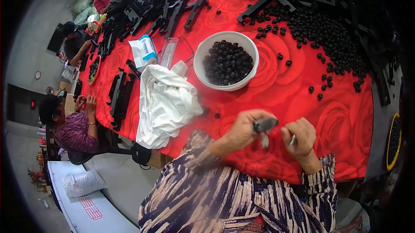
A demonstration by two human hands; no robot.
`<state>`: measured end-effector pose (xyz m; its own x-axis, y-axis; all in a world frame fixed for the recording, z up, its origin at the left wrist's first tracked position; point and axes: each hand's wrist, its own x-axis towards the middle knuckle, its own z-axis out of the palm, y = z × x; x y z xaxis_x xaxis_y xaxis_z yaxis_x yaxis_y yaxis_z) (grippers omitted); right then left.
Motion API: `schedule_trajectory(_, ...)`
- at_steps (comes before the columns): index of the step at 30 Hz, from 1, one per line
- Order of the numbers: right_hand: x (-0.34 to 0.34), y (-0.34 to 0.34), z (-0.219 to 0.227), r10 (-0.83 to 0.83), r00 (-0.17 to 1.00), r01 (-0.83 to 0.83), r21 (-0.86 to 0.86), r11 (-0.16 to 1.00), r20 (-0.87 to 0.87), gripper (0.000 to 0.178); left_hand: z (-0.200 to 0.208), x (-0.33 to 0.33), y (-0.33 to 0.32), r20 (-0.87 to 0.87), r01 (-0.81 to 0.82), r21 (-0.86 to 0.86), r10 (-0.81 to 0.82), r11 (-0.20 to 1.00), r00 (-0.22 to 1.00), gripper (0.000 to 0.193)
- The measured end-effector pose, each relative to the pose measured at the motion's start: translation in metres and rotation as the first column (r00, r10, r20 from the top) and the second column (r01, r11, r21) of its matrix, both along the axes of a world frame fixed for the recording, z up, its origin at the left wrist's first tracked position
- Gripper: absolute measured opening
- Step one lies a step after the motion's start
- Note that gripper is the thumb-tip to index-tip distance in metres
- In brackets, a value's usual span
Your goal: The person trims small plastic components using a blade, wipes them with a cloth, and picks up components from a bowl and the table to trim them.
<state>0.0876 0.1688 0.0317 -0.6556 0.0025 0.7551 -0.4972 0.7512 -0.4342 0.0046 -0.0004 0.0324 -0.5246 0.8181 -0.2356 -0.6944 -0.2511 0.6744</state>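
Note:
Above the near edge of the red table, my left hand [241, 130] is closed on a dark grey, rounded piece [265, 124]; its exact kind is blurred. A small pale tip [265, 141] shows just below that piece. Close by on the right, my right hand [302, 137] is curled around a small silvery, blade-like tool [292, 139], most of it hidden by the fingers. The two hands are a short gap apart. Beyond them stands a white bowl [200, 69] full of small black ring-shaped parts [228, 62].
A crumpled white cloth [166, 103] lies left of the bowl, near a tissue pack [145, 51]. Long black plastic strips [173, 15] heap at the back. Loose black parts [320, 30] spread across the right. Several co-workers [75, 125] sit along the left side.

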Motion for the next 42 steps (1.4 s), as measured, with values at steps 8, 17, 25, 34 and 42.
schedule_trajectory(8, -0.006, 0.010, -0.009, -0.038, 0.997, 0.041, -0.051, 0.998, 0.065, 0.013, 0.066, -0.110, -0.025, -0.929, -0.692, -0.096, 0.186, 0.716, 0.321, 0.021)
schedule_trajectory(17, -0.004, 0.019, -0.020, -0.088, 0.991, 0.092, -0.030, 0.995, 0.100, 0.020, 0.028, -0.034, -0.003, -0.921, -0.503, -0.389, -0.330, 0.772, 0.206, 0.021)
schedule_trajectory(25, 0.001, 0.020, -0.018, -0.058, 0.988, 0.059, -0.003, 0.998, 0.141, 0.017, 0.001, -0.029, 0.012, -0.907, -0.138, -0.416, -0.421, 0.899, -0.007, 0.028)
schedule_trajectory(34, 0.000, 0.018, -0.014, -0.012, 0.994, 0.020, -0.073, 0.997, 0.105, 0.018, 0.000, -0.025, 0.009, -0.753, -0.074, -0.309, -0.197, 0.948, 0.628, 0.019)
schedule_trajectory(42, 0.004, 0.010, -0.010, 0.229, 0.944, -0.132, -0.363, 0.923, 0.239, 0.036, -0.008, -0.006, 0.010, 0.160, 0.215, -0.060, -0.203, 0.975, 0.966, 0.023)
